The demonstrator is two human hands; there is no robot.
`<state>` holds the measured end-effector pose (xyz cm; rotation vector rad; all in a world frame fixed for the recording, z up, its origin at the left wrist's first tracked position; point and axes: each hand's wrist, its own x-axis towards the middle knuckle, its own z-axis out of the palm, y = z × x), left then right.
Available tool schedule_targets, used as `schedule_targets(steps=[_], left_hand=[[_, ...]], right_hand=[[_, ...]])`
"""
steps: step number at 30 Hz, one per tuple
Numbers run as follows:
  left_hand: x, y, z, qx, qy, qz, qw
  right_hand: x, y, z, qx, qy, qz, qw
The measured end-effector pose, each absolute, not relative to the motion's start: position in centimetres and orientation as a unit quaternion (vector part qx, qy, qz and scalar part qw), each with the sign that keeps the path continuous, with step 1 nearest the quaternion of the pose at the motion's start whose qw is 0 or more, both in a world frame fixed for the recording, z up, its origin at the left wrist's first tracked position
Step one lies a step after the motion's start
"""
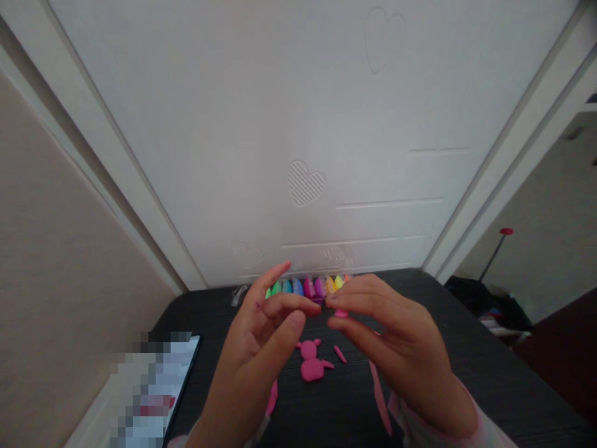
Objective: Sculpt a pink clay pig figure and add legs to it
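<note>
Two hands are above one dark table (466, 373). The right hand (396, 339) pinches one small pink piece (342, 313) between its thumb and its fingers, in the air. The left hand (252, 348) grips nothing that I can see; its thumb and forefinger are apart, and its fingertips are near those of the right hand.

Below and between the hands, one pink figure (311, 368) lies on the table. It has one round head, two ears, one body and one arm, which points to the right. One loose pink strip (340, 354) lies just beside it, on the right. Two longer pink objects, one beside each hand, are partly covered. Behind the hands stands one row of coloured packs (309, 288); at least eight are visible, but the right hand hides the exact number.
</note>
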<state>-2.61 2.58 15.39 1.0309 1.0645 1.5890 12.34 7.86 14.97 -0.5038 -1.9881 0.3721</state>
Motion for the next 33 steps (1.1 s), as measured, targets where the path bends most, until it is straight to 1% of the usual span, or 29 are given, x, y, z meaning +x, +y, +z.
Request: schedule_targets(steps=[3, 6, 10, 12, 15, 20, 23, 26, 28, 31, 33], left_hand=[[-2.7, 2.6, 15.4, 0.425, 0.430, 0.659, 0.448], [-2.5, 2.4, 15.5, 0.422, 0.431, 0.671, 0.432], [-2.4, 2.3, 15.6, 0.416, 0.432, 0.692, 0.402], [-2.5, 2.2, 15.6, 0.418, 0.429, 0.703, 0.384], [-2.9, 2.2, 15.4, 0.426, 0.420, 0.711, 0.370], [-3.4, 2.5, 15.1, 0.427, 0.414, 0.720, 0.357], [-3.3, 2.6, 15.1, 0.423, 0.415, 0.724, 0.352], [-3.3, 2.7, 15.1, 0.424, 0.411, 0.727, 0.350], [-3.3, 2.7, 15.2, 0.423, 0.411, 0.725, 0.354], [-3.5, 2.6, 15.2, 0.424, 0.408, 0.727, 0.354], [-3.5, 2.5, 15.3, 0.424, 0.404, 0.730, 0.353]], right_hand=[[12.6, 7.8, 15.2, -0.219, -0.822, 0.146, 0.505], [12.5, 7.7, 15.0, -0.226, -0.811, 0.167, 0.514], [12.4, 7.6, 14.2, -0.221, -0.742, 0.224, 0.593], [12.3, 7.5, 14.0, -0.212, -0.717, 0.244, 0.617], [12.4, 7.4, 14.1, -0.214, -0.720, 0.242, 0.614], [12.8, 7.3, 14.8, -0.252, -0.774, 0.170, 0.555], [12.9, 7.1, 15.0, -0.256, -0.788, 0.147, 0.541], [12.8, 7.0, 14.9, -0.256, -0.782, 0.153, 0.548], [12.6, 7.0, 14.7, -0.258, -0.763, 0.167, 0.568], [12.4, 7.0, 14.4, -0.255, -0.730, 0.199, 0.602], [12.3, 7.1, 14.1, -0.243, -0.718, 0.232, 0.609]])
